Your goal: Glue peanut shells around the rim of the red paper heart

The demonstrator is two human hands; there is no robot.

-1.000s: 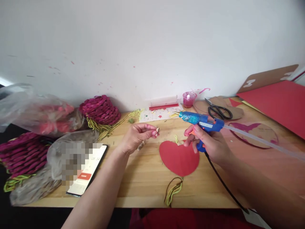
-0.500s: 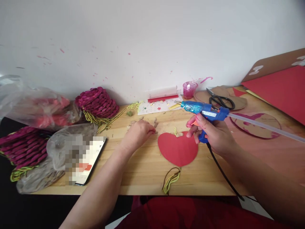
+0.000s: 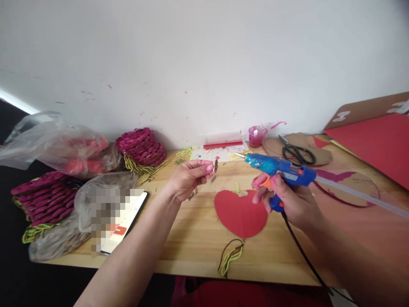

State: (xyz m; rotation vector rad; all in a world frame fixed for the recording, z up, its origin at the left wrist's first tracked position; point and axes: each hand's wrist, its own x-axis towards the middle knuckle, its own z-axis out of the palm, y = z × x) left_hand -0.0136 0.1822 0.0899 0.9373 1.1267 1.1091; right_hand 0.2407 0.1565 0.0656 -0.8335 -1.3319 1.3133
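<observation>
Thumb and fingers of my left hand [image 3: 188, 178] pinch a small brown shell-like piece [image 3: 216, 166], held upright above the table. A few similar pieces lie under that hand, partly hidden. My right hand [image 3: 292, 198] grips a blue hot glue gun [image 3: 270, 165] by its handle, fingers around the orange trigger. The gun's metal nozzle points left, and a long clear glue stick [image 3: 354, 191] sticks out of its back. Below the gun lies a flat red heart-shaped piece [image 3: 241, 215] with a pale bit at its top notch. Yellow-green and brown yarn strands [image 3: 230, 259] hang from its lower tip.
Purple woven coils [image 3: 140, 146], plastic bags [image 3: 68, 151] and a phone [image 3: 131, 217] occupy the left. Behind are a star-printed sheet [image 3: 207, 154], a pink cup [image 3: 256, 135] and scissors [image 3: 297, 152]. A cardboard round [image 3: 354, 192] and red sheets [image 3: 373, 140] lie right. The gun's black cord [image 3: 300, 243] trails frontward.
My left hand has risen from the scattered pieces on the table and now holds one up. The glue gun stays in my right hand, and the whole view has shifted slightly.
</observation>
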